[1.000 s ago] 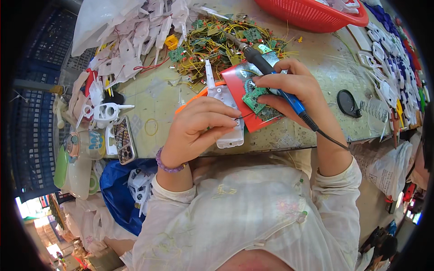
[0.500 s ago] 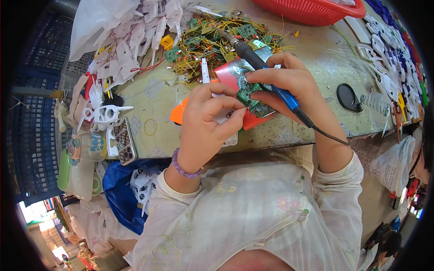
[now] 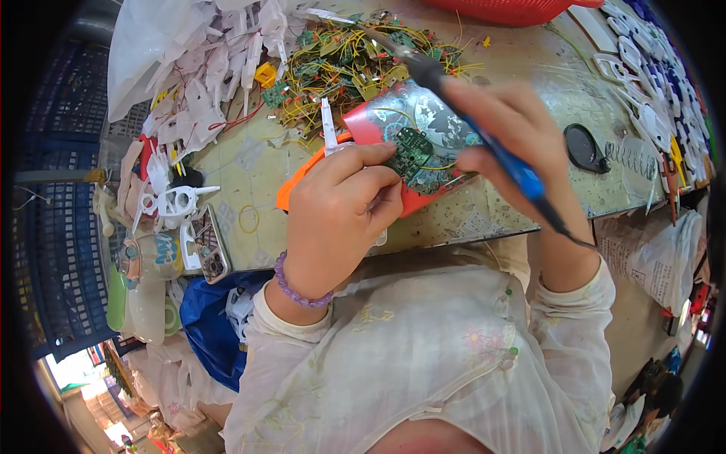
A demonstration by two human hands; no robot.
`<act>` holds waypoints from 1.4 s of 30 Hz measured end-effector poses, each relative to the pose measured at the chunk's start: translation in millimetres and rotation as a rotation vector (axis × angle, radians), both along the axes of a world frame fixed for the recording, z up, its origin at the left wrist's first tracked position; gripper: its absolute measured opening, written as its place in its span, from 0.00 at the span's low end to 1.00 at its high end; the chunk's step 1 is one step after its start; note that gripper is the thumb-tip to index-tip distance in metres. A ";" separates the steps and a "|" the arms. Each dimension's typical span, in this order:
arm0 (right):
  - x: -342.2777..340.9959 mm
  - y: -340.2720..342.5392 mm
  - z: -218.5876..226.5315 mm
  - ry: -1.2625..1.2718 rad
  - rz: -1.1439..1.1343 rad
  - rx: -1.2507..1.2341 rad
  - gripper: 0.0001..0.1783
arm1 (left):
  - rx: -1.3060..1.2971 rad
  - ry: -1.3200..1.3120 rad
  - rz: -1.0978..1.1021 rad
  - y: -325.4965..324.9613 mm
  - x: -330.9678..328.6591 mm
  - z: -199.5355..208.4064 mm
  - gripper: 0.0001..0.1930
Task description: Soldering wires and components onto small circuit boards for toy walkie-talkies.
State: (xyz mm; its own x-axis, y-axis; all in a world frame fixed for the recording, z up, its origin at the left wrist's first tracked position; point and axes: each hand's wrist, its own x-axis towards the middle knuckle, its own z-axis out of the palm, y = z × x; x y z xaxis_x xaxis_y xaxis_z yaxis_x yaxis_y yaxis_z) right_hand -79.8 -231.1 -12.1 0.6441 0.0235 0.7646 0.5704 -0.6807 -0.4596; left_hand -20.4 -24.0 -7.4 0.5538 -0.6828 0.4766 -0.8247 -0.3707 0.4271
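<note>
My left hand (image 3: pixel 344 198), with a purple bead bracelet at the wrist, has its thumb and fingers closed on the near-left edge of a small green circuit board (image 3: pixel 412 153). A thin yellow wire shows by the board, over a red and silvery sheet (image 3: pixel 446 125). In my right hand (image 3: pixel 522 125), blurred by motion, is a soldering iron (image 3: pixel 495 147) with a blue and black handle, its tip pointing up-left toward the board pile. A white plastic piece (image 3: pixel 328 125) and an orange piece (image 3: pixel 301 180) lie partly under my left hand.
Behind lies a tangled pile of circuit boards with yellow wires (image 3: pixel 340 68). White plastic parts (image 3: pixel 219 68) are heaped left, above a phone (image 3: pixel 209 246). A red basket (image 3: pixel 499 10) stands at the back; right are a round black lid-like piece (image 3: pixel 582 147) and a coiled spring (image 3: pixel 631 163).
My right hand has let go of the circuit board and moved right with the soldering iron. My left hand has shifted slightly left, still on the board, which now shows more fully.
</note>
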 end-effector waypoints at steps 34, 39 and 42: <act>-80.4 -5.9 -34.4 -0.044 0.098 0.310 0.11 | 0.159 -0.061 0.092 -15.8 -9.6 15.7 0.07; -80.6 -3.5 -28.2 -0.067 0.116 0.245 0.11 | 0.167 -0.078 0.109 -16.6 -10.2 16.3 0.05; -77.6 -4.7 -13.8 -0.100 0.177 0.088 0.10 | 0.172 -0.081 0.104 -17.6 -11.1 18.1 0.05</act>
